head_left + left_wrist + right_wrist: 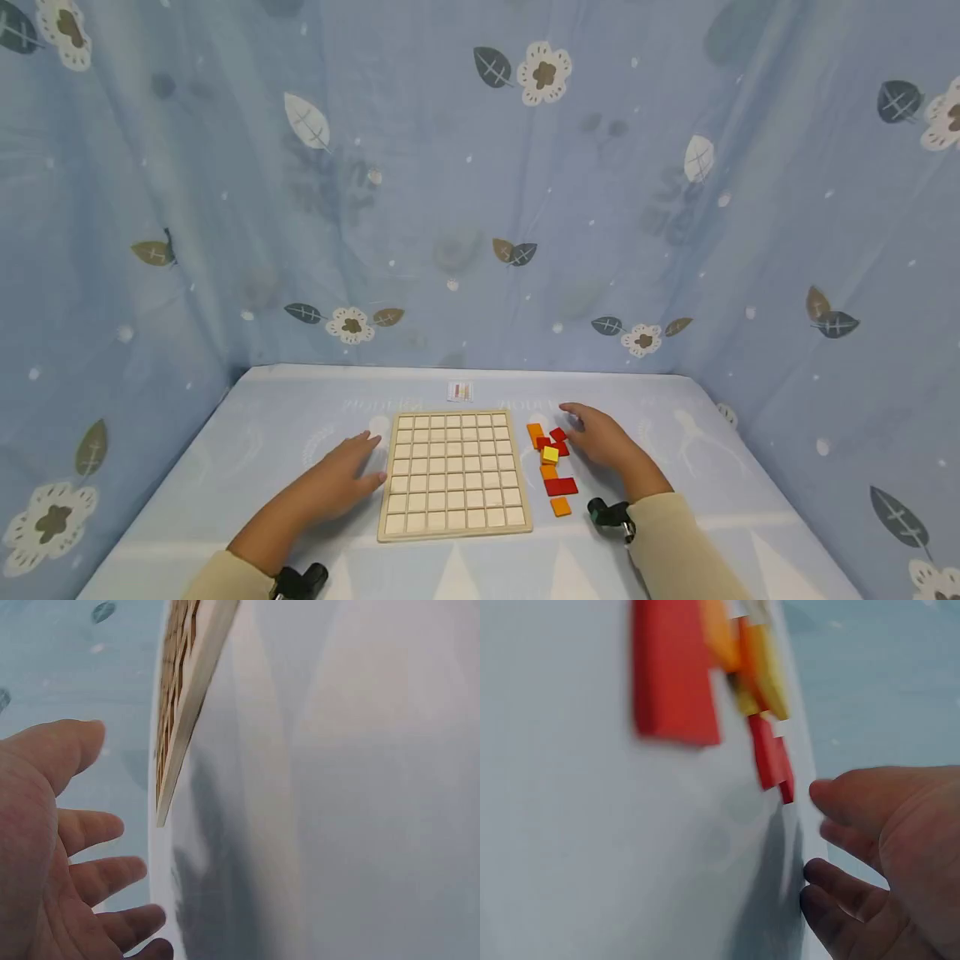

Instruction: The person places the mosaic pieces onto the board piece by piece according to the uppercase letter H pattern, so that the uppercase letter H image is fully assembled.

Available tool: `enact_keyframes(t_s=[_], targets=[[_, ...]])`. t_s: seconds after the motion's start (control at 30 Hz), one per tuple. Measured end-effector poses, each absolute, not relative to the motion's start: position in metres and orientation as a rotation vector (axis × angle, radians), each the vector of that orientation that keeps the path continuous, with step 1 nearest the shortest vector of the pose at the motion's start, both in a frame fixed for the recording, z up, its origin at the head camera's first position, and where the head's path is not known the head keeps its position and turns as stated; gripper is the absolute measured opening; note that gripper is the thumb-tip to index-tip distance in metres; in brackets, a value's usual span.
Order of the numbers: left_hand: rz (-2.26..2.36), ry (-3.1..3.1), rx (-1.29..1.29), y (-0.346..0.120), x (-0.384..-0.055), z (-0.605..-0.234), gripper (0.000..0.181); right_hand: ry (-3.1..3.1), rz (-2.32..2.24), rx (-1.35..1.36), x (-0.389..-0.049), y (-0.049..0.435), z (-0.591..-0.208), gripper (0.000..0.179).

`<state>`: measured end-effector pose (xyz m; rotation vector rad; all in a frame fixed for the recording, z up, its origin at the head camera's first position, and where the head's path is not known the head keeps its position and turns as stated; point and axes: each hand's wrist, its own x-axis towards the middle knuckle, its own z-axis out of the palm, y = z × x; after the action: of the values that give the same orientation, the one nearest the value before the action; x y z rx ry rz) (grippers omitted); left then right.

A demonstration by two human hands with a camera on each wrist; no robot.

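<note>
In the head view, the wooden grid board (pixel 456 535) lies flat on the table (pixel 337 571) between the two hands. It looks nearly square, so no long axis stands out; its sides run near to far, the near edge angled slightly, its right corner a little farther off. To its right lie loose coloured pieces (pixel 549 472). The red strip (pixel 561 487) has its long axis left to right, while the far orange strip (pixel 535 434) points near to far, slightly slanted. A yellow piece (pixel 550 455) rests on others. The left hand (pixel 341 477) is spread wide beside the board's left edge, holding nothing; the right hand (pixel 600 437) is just right of the pile, fingers loosely extended.

The left wrist view shows the thumb well apart from the fingers and a gap to the board. A careless push from that thumb could, in the person's case, turn or slide the board, as nothing visible fixes it.

The right wrist view, blurred in places, shows nothing between thumb and fingers, with the red pieces near the thumb tip. A sideways brush there would probably scatter the pile, and the yellow piece, being raised on others, seems likeliest to slip off.
</note>
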<state>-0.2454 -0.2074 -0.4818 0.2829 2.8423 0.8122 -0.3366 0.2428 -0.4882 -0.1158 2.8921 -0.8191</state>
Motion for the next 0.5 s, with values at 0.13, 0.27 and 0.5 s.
enact_keyframes(t_s=[0.13,0.27,0.5], targets=[[0.934,2.807,0.208,-0.210,-0.239,-0.492,0.075,2.821,-1.004,-0.058,-0.337,0.240,-0.498,0.051],[1.043,2.804,0.230,-0.213,-0.238,-0.496,0.078,2.776,-1.129,-0.066,-0.338,0.240,-0.503,0.051],[0.981,2.776,0.325,-0.212,-0.235,-0.501,0.094,2.784,-1.103,-0.034,-0.337,0.245,-0.513,0.052]])
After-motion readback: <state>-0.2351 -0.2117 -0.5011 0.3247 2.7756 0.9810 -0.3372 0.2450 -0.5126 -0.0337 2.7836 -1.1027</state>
